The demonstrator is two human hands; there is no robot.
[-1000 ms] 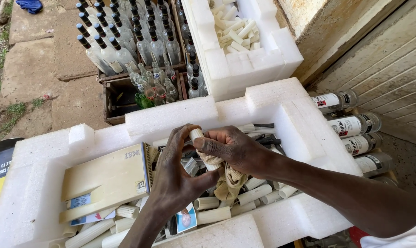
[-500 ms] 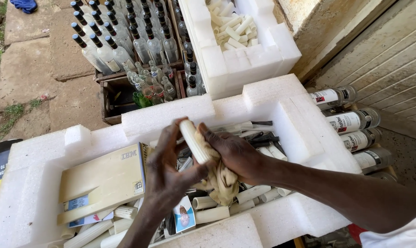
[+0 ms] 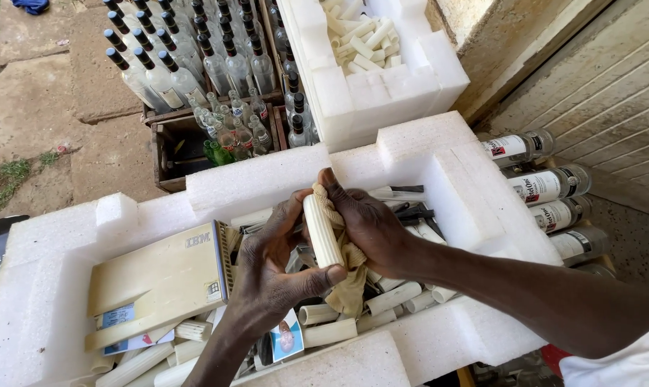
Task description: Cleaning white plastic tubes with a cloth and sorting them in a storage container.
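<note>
Your left hand [image 3: 274,276] comes up from the bottom of the frame and closes around a white ribbed tube [image 3: 322,231], thumb pressed against its lower end. Your right hand [image 3: 367,226] reaches in from the right and wraps a tan cloth [image 3: 347,283] against the far side of the tube, fingers curled shut over cloth and tube together. The tube stands nearly upright at mid-frame, above the foam box [image 3: 45,287].

Below your hands, more tubes [image 3: 329,332] lie loose in the box, with a small photo card [image 3: 286,337] beside them. A beige flat case [image 3: 159,283] rests in the box at lower left. At the right edge, labelled bottles [image 3: 547,188] lie on their sides. At the top, a second foam box [image 3: 382,79] holds more tubes, and a crate of capped bottles [image 3: 188,57] stands at upper left.
</note>
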